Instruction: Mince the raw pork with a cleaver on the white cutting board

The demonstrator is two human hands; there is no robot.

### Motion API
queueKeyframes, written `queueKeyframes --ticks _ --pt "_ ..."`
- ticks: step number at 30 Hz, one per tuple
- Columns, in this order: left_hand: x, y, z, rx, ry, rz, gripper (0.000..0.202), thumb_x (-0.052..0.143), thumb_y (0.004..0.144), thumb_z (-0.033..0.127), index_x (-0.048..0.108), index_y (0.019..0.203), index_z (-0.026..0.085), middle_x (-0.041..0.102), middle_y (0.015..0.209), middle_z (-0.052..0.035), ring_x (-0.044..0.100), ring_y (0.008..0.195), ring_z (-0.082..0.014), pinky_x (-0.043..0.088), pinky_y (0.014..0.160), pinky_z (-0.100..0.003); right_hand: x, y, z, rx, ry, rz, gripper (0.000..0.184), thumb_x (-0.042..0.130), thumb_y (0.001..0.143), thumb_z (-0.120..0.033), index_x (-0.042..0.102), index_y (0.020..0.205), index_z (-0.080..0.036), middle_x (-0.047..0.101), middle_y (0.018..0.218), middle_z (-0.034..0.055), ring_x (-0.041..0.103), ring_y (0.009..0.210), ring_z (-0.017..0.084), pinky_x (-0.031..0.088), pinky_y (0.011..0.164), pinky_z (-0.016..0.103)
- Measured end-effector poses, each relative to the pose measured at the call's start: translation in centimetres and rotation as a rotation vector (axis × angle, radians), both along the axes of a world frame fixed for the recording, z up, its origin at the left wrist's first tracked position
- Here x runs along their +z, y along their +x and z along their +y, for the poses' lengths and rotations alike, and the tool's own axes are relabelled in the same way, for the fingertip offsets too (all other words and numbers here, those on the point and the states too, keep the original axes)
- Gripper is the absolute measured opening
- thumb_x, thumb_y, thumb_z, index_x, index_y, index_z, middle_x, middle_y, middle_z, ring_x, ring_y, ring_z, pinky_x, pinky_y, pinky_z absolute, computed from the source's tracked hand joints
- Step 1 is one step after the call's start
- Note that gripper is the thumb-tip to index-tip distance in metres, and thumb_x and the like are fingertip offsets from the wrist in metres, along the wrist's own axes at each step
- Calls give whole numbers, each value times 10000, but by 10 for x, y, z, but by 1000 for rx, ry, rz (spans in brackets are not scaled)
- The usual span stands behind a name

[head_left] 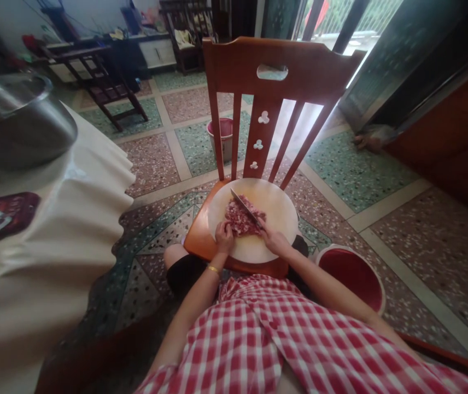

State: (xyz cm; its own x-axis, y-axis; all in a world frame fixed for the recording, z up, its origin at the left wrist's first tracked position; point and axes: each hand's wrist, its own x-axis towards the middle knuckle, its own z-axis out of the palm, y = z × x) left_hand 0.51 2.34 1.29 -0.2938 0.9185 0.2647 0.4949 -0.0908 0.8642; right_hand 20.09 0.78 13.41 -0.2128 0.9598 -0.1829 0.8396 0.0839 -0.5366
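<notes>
Standing at left on a cloth-covered table [49,262], a metal pot [29,131] shows some inner wall, but its bottom is out of sight. Farther off, behind the chair [202,232], a small bin [227,150] has a red inside, its depths hidden by the slats. The left hand [224,236] curls its fingers at the near left edge of the chopped meat [238,223]; whether it pinches any, I cannot tell. The meat lies heaped on a round board [281,210] on the chair seat. Across it slants a knife [245,207], its handle gripped by the right hand [273,239]. Near right, a bucket [351,276] shows a deep red inside.
</notes>
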Motion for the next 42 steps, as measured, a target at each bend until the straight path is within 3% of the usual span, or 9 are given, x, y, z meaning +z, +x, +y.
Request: queueKeyframes --ticks 2,6,9,13,20,26,32,37,42 --pt "-1 0 0 -16 -1 -6 185 396 838 207 578 871 193 609 861 -51 566 859 -161 446 824 -302 6 2 -2 19 -1 13 498 369 902 -274 326 1396 -229 607 1187 77 622 981 248 501 819 352" --pt "0 1 0 -31 28 4 189 392 845 212 578 868 190 606 857 -50 559 863 -160 441 832 -301 36 -2 -1 17 287 205 506 310 930 -302 240 1427 -238 469 1343 63 539 1118 222 455 902 335" --pt "1 1 -1 -11 31 6 190 392 846 212 578 873 189 607 866 -54 560 875 -162 439 838 -301 24 -8 0 18 281 174 511 305 930 -289 244 1427 -188 518 1296 97 570 1074 216 466 874 311" --pt "0 1 -1 -14 23 1 193 387 845 198 579 868 186 610 858 -56 564 863 -161 444 820 -298 -6 -3 -4 83 -20 -78 497 371 911 -283 313 1403 -233 683 1030 85 669 838 238 519 724 318" --pt "-1 0 -1 -37 54 7 183 402 840 190 583 867 182 605 848 -46 560 855 -155 440 822 -290 19 -9 -1 64 270 136 506 329 931 -272 233 1427 -249 564 1249 56 579 1061 214 469 868 318" --pt "-2 0 -2 -17 34 8 188 396 845 191 583 862 179 607 844 -53 562 842 -159 444 803 -293 -4 -2 0 91 1 -107 489 391 911 -281 327 1395 -255 695 995 65 671 819 248 513 708 329" --pt "-1 0 -2 -39 71 -4 183 403 844 195 583 867 179 605 850 -51 558 851 -156 441 824 -293 18 -10 3 76 308 159 494 321 932 -304 264 1419 -244 558 1258 46 587 1044 214 472 851 307" --pt "0 0 -5 29 30 -46 185 404 839 201 585 865 176 609 852 -54 563 848 -158 447 817 -295 -10 -5 2 110 49 -100 482 383 910 -316 350 1386 -254 707 946 61 677 723 226 513 639 295" --pt "1 -1 -6 97 -3 -127 187 398 843 217 577 885 182 604 864 -47 564 841 -152 453 805 -288 10 -6 0 132 201 -4 484 329 927 -334 309 1404 -254 672 1063 72 659 865 236 503 717 301"
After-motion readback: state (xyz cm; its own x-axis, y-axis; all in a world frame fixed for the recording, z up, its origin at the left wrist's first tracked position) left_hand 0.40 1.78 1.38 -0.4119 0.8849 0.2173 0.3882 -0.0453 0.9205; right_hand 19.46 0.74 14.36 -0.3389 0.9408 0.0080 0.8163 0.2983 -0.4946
